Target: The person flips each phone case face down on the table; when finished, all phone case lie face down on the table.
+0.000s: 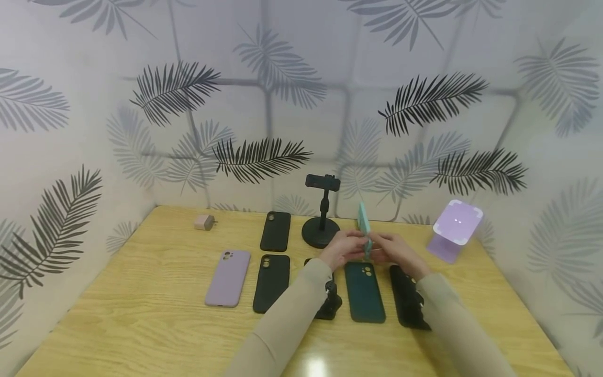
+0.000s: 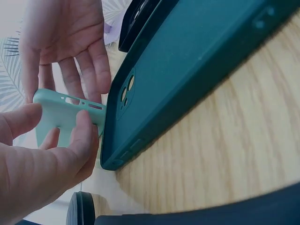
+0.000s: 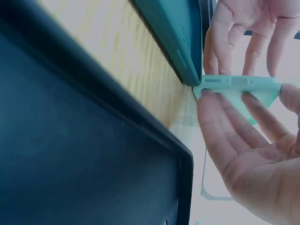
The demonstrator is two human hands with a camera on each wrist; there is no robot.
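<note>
A mint-green phone case [image 1: 364, 220] stands on its edge near the back of the table, held between both hands. My left hand [image 1: 345, 248] grips it from the left, thumb at one corner and fingers along its face in the left wrist view. From the other side, my right hand [image 1: 394, 251] holds it with thumb and fingers, as the right wrist view shows. Just in front of the hands lies a dark teal phone case [image 1: 365, 293], its inner side up. A black phone case [image 1: 406, 301] lies below the right hand, partly hidden by that forearm.
Left of the arms lie a lavender phone case [image 1: 228, 278] and two black phone cases [image 1: 275, 231]. A black phone stand [image 1: 321, 232] rises behind the left hand. At the right is a purple stand [image 1: 457, 222], and a pink plug adapter [image 1: 204, 222] sits back left.
</note>
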